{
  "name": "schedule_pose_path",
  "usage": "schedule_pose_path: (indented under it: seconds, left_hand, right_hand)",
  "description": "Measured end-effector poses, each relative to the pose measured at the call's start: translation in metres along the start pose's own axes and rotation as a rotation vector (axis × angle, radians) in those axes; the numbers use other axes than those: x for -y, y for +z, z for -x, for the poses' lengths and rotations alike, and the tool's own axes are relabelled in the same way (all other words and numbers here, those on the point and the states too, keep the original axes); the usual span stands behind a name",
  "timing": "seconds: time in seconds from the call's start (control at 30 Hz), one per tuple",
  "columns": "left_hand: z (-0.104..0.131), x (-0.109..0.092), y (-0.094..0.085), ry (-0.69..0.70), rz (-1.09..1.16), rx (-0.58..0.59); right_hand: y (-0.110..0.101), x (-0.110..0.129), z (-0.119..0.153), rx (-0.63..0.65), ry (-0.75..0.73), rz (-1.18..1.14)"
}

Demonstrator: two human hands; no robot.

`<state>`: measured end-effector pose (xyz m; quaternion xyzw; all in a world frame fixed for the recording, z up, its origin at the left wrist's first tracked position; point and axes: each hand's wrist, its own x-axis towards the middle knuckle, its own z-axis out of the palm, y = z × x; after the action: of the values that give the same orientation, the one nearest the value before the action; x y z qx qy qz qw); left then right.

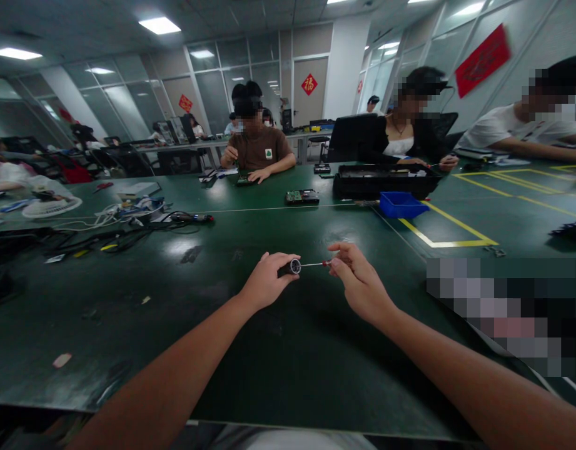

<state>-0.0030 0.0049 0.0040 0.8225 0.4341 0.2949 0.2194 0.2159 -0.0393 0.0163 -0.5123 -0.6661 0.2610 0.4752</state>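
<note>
My left hand (267,279) is closed around a short black cylindrical part (288,269), whose round end with a pale rim faces right. A screwdriver (314,264) with a thin metal shaft and a red handle is pinched in my right hand (360,281). Its shaft points left, and the tip reaches the cylinder's round end; whether it touches anything inside cannot be made out. Most of the handle is hidden by my right fingers. Both hands are held above the green tabletop (288,362).
A circuit board assembly (301,197), a black bin (386,181) and a blue tray (403,204) lie ahead. Tangled cables (142,219) spread at the left. Yellow tape (461,242) marks the right side. Several people sit across and beside the table.
</note>
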Motion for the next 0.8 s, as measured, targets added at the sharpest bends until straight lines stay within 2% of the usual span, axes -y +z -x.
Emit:
schedule_pose_path:
  seconds: [0.13, 0.3, 0.4, 0.53, 0.7, 0.8]
  left_hand:
    - [0.0002, -0.0029, 0.0003, -0.015, -0.020, 0.021]
    - [0.0005, -0.0072, 0.0004, -0.067, -0.041, -0.035]
    - [0.0004, -0.0061, 0.0001, -0.069, -0.039, -0.043]
    - [0.0011, -0.0022, 0.0012, -0.048, -0.027, -0.032]
    - [0.0027, -0.0028, 0.0024, -0.017, -0.011, 0.019]
    - [0.0023, -0.0040, 0.0012, -0.014, -0.009, 0.007]
  right_hand:
    - [0.0001, -0.0001, 0.0001, 0.015, 0.031, -0.024]
    - [0.0021, -0.0018, -0.0028, -0.080, 0.082, -0.138]
    - [0.0024, -0.0024, -0.0052, -0.075, 0.120, -0.187]
    - [0.0013, 0.0018, -0.0055, -0.008, 0.096, -0.116]
    - [-0.0012, 0.0053, -0.0033, -0.068, 0.075, 0.061]
    - [-0.0015, 0.0013, -0.0025, -0.055, 0.040, 0.073]
